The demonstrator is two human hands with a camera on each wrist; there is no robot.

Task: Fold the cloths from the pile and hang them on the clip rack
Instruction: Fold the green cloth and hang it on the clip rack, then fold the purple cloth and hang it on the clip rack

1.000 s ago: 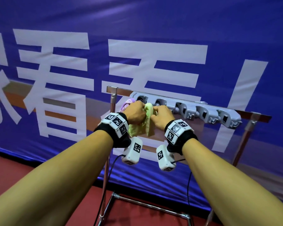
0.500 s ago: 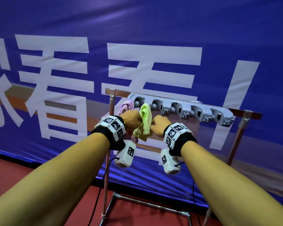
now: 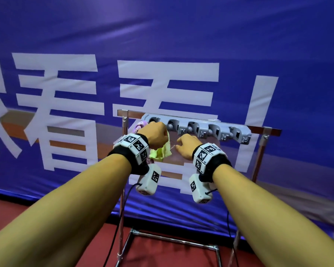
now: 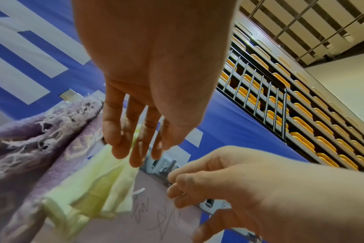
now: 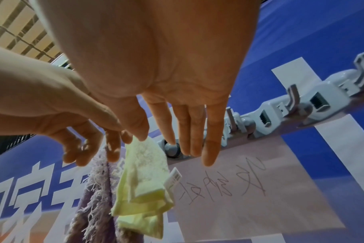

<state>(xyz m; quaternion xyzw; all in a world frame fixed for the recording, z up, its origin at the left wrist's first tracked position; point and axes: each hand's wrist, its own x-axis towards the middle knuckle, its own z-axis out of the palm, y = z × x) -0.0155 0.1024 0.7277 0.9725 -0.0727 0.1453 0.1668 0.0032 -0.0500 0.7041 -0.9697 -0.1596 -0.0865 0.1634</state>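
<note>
A yellow-green cloth [image 3: 161,153] hangs folded from the second clip of the grey clip rack [image 3: 201,130], its white tag [image 5: 172,179] sticking out to the right. Beside it, at the rack's left end, hangs a fringed purple cloth [image 5: 96,197]. My left hand [image 3: 158,135] is up at the top of the yellow-green cloth [image 4: 89,185]; its fingers [image 4: 119,148] are nearly straight and touch the cloth just under the clip. My right hand [image 3: 187,147] sits a little right of the cloth, apart from it, fingers [image 5: 210,152] straight and holding nothing.
Several free clips [image 3: 237,134] run along the rack to the right. The rack sits on a metal stand [image 3: 123,170] with a clear scribbled panel [image 5: 229,184] below it. A blue banner [image 3: 162,45] hangs close behind, over red floor [image 3: 162,253].
Both hands were gripping the yellow-green cloth at the rack. The right hand has let go and drawn off to the right; the left hand has risen to the clip with its fingers straightened.
</note>
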